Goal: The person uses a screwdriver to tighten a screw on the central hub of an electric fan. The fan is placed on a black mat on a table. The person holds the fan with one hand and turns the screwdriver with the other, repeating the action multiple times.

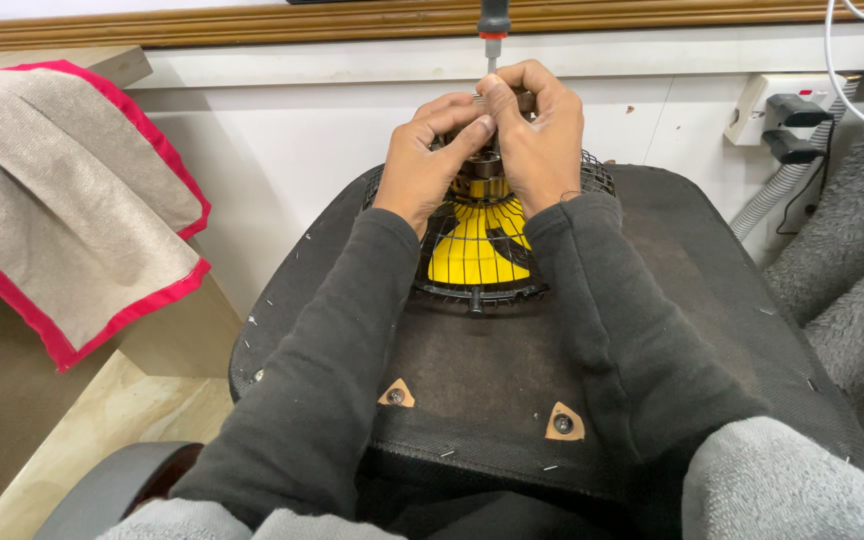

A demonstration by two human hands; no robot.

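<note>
The fan (pixel 479 250), a yellow one in a black wire cage, lies on a dark chair seat (pixel 512 380). Both hands close around its motor hub: left hand (pixel 430 160), right hand (pixel 542 135). A screwdriver (pixel 493 30) stands above them. The cage looks light but bendable; the stiff hub seems the safer grip.

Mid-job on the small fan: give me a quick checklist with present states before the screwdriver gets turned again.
1. Both hands on the work: left hand and right hand clasp the fan's hub: ok.
2. Screwdriver upright above the hub: ok.
3. Tip seated in a screw: hidden by fingers: cannot tell.
4. Fan resting on the black seat pad: ok.
5. Wire guard intact around the yellow blades: ok.
</note>
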